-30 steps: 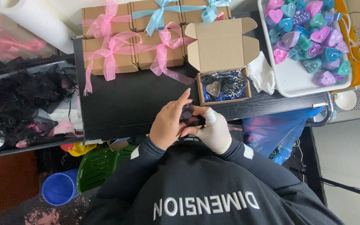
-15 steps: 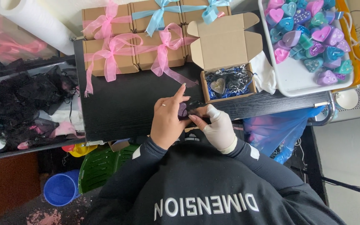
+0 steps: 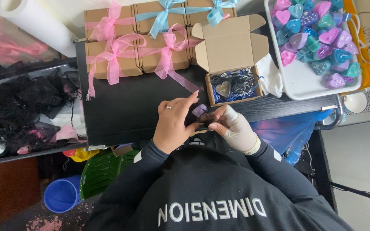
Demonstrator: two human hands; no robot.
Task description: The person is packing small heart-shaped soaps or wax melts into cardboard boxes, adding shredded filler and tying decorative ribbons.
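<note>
Both hands have lowered from the open box [image 3: 232, 83]; left hand [image 3: 174, 124] and gloved right hand [image 3: 236, 128] fingers now pinch a purple heart [image 3: 200, 110].

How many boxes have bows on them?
5. Pink-bowed boxes: back left, front left, front middle. Blue-bowed boxes: back middle, back right. More may be hidden past the top edge.

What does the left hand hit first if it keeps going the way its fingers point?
Probably the open cardboard box: the left hand points its fingers up and right across the black table, past the small purple heart it holds with the gloved right hand. Height is unclear.
</note>
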